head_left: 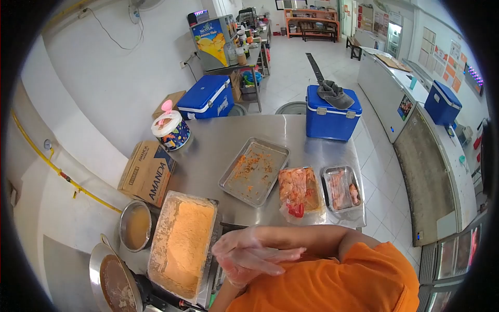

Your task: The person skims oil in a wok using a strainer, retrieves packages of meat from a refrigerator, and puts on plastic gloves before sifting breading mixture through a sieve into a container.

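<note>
My hands are together in front of my orange shirt, at the lower middle, and clear plastic gloves seem to cover both. My left hand (254,262) has its fingers stretched out to the right, with nothing in them. Against it lies my right hand (231,243), reaching across from the right; its fingers are hidden or merge with the left hand. Just left of them is a metal tray of orange-tinted breading flour (188,242). A steel bowl of cloudy liquid (137,225) and a wok of brownish contents (117,283) stand farther left.
On the steel table (218,136) are a crumb-strewn tray (254,172), a bag of raw meat in a tray (300,190) and a smaller meat tray (343,188). A carton (147,173), a patterned tub (171,130) and a blue cooler (332,119) stand around its edges.
</note>
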`<state>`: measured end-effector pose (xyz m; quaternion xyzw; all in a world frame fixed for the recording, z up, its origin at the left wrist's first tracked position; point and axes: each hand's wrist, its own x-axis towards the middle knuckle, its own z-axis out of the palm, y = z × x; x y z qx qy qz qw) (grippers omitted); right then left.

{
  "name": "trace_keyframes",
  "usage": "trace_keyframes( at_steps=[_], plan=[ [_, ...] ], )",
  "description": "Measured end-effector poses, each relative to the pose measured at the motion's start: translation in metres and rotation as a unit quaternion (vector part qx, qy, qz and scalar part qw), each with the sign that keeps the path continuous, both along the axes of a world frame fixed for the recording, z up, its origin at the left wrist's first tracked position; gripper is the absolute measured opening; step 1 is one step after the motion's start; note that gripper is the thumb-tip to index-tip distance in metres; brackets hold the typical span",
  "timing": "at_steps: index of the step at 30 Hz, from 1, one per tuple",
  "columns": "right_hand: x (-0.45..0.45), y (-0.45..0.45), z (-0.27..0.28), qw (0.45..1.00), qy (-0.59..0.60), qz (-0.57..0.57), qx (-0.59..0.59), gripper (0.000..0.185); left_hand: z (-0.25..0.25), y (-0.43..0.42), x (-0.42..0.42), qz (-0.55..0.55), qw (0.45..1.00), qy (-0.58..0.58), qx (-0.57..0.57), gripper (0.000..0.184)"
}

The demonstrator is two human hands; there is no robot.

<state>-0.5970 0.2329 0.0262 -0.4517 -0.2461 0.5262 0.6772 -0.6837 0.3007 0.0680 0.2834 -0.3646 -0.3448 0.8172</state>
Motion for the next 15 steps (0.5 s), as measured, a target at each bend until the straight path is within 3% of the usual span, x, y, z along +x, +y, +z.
trace_keyframes(
  at_steps=[4, 6, 7, 8, 9, 10, 11, 12, 13, 14, 15],
  plan=[
    [-0.018, 0.04, 0.004, 0.964, -0.262, 0.012, 0.038, 0.051, 0.015, -0.011, 0.008, 0.048, 0.998, -0.045, -0.011, 0.106],
    [-0.032, 0.045, -0.003, 0.909, -0.395, -0.112, 0.074, 0.054, 0.028, -0.018, 0.012, 0.101, 0.992, -0.072, -0.026, 0.105],
    [-0.042, 0.043, -0.011, 0.856, -0.449, -0.248, 0.07, 0.056, 0.035, -0.017, 0.014, 0.141, 0.986, -0.083, -0.029, 0.105],
    [-0.049, 0.037, -0.017, 0.787, -0.469, -0.4, 0.016, 0.058, 0.041, -0.016, 0.016, 0.196, 0.976, -0.096, -0.029, 0.105],
    [0.009, 0.06, -0.116, 0.761, -0.471, -0.393, -0.214, 0.058, 0.044, -0.01, 0.017, 0.257, 0.961, -0.106, -0.019, 0.104],
    [0.065, 0.081, -0.209, 0.708, -0.462, -0.313, -0.433, 0.059, 0.044, 0.0, 0.017, 0.321, 0.94, -0.114, -0.008, 0.104],
    [0.07, -0.028, -0.085, 0.6, -0.654, -0.252, -0.384, 0.057, 0.04, 0.015, 0.015, 0.392, 0.914, -0.075, 0.065, 0.099],
    [0.085, -0.06, -0.064, 0.7, -0.316, -0.543, -0.341, 0.054, 0.031, 0.037, 0.008, 0.457, 0.878, -0.034, 0.138, 0.093],
    [0.125, -0.096, -0.081, 0.658, -0.297, -0.623, -0.302, 0.058, 0.011, 0.057, -0.001, 0.465, 0.873, -0.026, 0.142, 0.093],
    [0.146, -0.124, -0.062, 0.601, -0.258, -0.63, -0.418, 0.064, -0.02, 0.079, -0.012, 0.526, 0.829, 0.096, 0.165, 0.091],
    [0.182, -0.151, -0.087, 0.529, -0.29, -0.642, -0.473, 0.062, -0.048, 0.096, -0.025, 0.578, 0.767, 0.212, 0.182, 0.088]
  ],
)
